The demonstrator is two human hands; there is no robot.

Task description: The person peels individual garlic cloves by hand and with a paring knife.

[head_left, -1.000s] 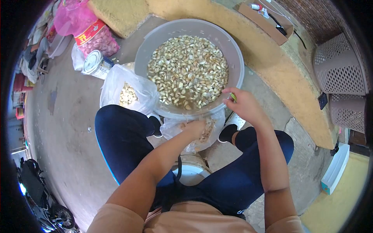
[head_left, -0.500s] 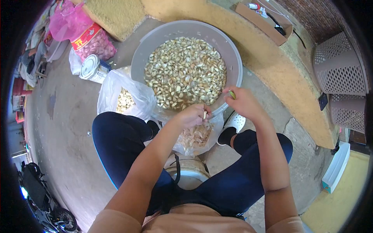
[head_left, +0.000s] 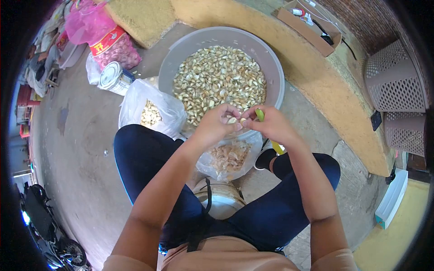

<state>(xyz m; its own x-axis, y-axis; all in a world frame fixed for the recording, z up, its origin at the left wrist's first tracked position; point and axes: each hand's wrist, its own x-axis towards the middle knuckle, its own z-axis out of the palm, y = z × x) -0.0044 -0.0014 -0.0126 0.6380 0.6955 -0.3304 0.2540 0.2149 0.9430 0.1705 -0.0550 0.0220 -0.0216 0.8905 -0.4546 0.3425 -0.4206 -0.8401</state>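
Observation:
My left hand point(head_left: 220, 123) pinches a pale garlic clove point(head_left: 232, 120) between thumb and fingers. Close against it, my right hand point(head_left: 270, 123) is closed around a small green-handled tool point(head_left: 260, 114); its working end is hidden. Another bit of clove point(head_left: 242, 121) shows at the right fingertips. Both hands are above the near rim of a big grey tub point(head_left: 279, 90) full of unpeeled garlic cloves point(head_left: 219, 81) in water. Below them, a clear plastic bag point(head_left: 205, 165) holds papery garlic skins point(head_left: 229, 156). To the left, a white plastic bag point(head_left: 169, 108) contains peeled cloves point(head_left: 150, 114).
A paint can point(head_left: 116, 79) and a pink mesh sack of garlic point(head_left: 116, 49) stand at upper left. A yellow ledge point(head_left: 316, 99) curves past the tub's right, with a cardboard box point(head_left: 312, 29) on it. Between my legs is a bucket point(head_left: 221, 194). A motorbike point(head_left: 49, 230) is at lower left.
My right hand has moved left and down from the tub's right rim to meet my left hand. My left hand has risen slightly. The camera view has shifted a little.

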